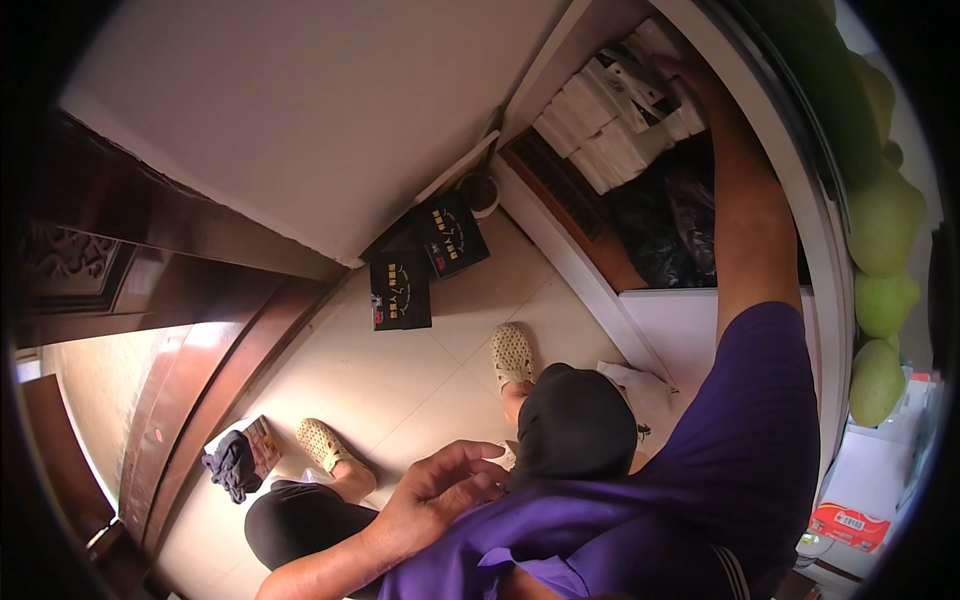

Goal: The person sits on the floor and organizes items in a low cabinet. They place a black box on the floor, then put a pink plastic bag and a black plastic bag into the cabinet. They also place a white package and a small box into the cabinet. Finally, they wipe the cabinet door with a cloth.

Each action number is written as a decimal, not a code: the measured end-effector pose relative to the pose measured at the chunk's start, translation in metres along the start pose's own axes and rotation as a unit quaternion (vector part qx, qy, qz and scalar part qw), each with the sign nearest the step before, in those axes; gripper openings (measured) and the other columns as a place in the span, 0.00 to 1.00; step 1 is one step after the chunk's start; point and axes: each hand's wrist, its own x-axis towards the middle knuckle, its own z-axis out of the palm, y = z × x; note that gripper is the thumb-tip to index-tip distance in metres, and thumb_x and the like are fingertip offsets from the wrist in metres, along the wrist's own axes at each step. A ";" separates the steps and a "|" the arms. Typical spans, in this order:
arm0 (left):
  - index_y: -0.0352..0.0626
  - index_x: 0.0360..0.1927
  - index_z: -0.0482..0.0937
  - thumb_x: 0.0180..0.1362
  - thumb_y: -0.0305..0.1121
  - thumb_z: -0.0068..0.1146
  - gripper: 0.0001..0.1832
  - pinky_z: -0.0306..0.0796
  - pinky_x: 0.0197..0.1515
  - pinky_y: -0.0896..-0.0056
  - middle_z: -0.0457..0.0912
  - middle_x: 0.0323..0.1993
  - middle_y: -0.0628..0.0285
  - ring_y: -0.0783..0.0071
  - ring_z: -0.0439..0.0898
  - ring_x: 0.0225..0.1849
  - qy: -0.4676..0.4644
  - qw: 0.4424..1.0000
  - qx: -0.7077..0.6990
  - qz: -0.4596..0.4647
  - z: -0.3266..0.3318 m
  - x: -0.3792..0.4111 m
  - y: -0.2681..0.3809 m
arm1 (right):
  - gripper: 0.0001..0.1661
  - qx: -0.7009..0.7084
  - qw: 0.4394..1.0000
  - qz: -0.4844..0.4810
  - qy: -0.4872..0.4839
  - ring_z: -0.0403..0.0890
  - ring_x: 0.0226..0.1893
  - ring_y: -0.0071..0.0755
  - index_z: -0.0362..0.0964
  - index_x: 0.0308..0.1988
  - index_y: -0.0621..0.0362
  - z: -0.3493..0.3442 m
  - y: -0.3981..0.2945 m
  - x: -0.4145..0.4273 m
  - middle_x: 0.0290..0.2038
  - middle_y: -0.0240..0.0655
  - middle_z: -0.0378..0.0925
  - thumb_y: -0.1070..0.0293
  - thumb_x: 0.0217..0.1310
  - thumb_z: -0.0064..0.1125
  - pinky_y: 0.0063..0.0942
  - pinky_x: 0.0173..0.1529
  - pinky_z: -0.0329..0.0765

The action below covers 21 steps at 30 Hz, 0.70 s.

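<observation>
My right arm reaches deep into an open white cabinet [555, 236]. At its back, my right hand [679, 69] lies in shadow against a stack of white plastic-wrapped packs [600, 112]; its fingers are too dark to make out a grip. Beside the stack lies a crumpled black plastic bag [667, 217]. A brown slatted panel [559, 180] runs along the cabinet's left side. My left hand [454, 480] hangs over my lap near my bent knee, with loosely curled fingers and nothing in them.
Black printed boxes [401, 290] lie on the tiled floor by the wall, near a round pot [480, 193]. A grey cloth [234, 463] rests on a small box [262, 442] at left. Green fruits [885, 217] and a red pack [847, 526] sit above, along the right.
</observation>
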 end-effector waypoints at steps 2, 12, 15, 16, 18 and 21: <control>0.36 0.55 0.66 0.64 0.27 0.46 0.17 0.69 0.51 0.70 0.77 0.44 0.57 0.70 0.77 0.44 -0.002 1.000 0.001 -0.005 -0.001 0.001 0.001 | 0.57 -0.003 1.000 -0.003 -0.003 0.59 0.63 0.48 0.55 0.63 0.53 0.000 0.003 0.004 0.63 0.45 0.56 0.41 0.37 0.70 0.40 0.63 0.60; 0.36 0.55 0.67 0.64 0.31 0.48 0.18 0.69 0.52 0.69 0.77 0.43 0.57 0.70 0.77 0.45 -0.002 0.999 0.024 0.025 -0.004 0.005 -0.004 | 0.54 -0.009 1.000 0.006 -0.002 0.61 0.62 0.48 0.57 0.62 0.54 0.013 0.005 0.008 0.61 0.45 0.60 0.44 0.38 0.71 0.38 0.62 0.61; 0.36 0.54 0.67 0.63 0.33 0.49 0.18 0.68 0.52 0.70 0.78 0.42 0.58 0.70 0.77 0.46 -0.004 0.999 0.025 0.037 -0.008 0.006 -0.008 | 0.53 -0.018 1.000 0.003 0.008 0.61 0.61 0.48 0.58 0.62 0.55 0.011 0.009 0.006 0.61 0.45 0.61 0.45 0.39 0.71 0.38 0.62 0.61; 0.37 0.54 0.67 0.63 0.34 0.50 0.19 0.68 0.52 0.70 0.78 0.42 0.59 0.71 0.77 0.46 0.002 0.999 0.027 0.039 -0.008 0.006 -0.007 | 0.53 -0.021 1.000 0.003 0.012 0.62 0.61 0.48 0.58 0.62 0.55 0.012 0.012 0.003 0.61 0.45 0.61 0.45 0.39 0.71 0.38 0.62 0.61; 0.39 0.55 0.67 0.62 0.38 0.51 0.20 0.67 0.50 0.73 0.78 0.43 0.60 0.72 0.77 0.46 0.016 0.999 0.035 0.034 -0.005 0.003 -0.001 | 0.52 -0.027 0.999 -0.010 0.042 0.62 0.61 0.48 0.59 0.61 0.55 0.013 0.017 -0.001 0.60 0.45 0.62 0.46 0.39 0.71 0.38 0.62 0.61; 0.41 0.55 0.67 0.62 0.40 0.51 0.21 0.66 0.48 0.74 0.78 0.44 0.61 0.73 0.77 0.45 0.041 0.997 0.024 0.066 -0.007 0.000 -0.005 | 0.51 0.037 0.995 -0.034 0.086 0.63 0.60 0.47 0.59 0.61 0.56 0.007 -0.012 -0.043 0.60 0.45 0.63 0.47 0.40 0.71 0.37 0.62 0.61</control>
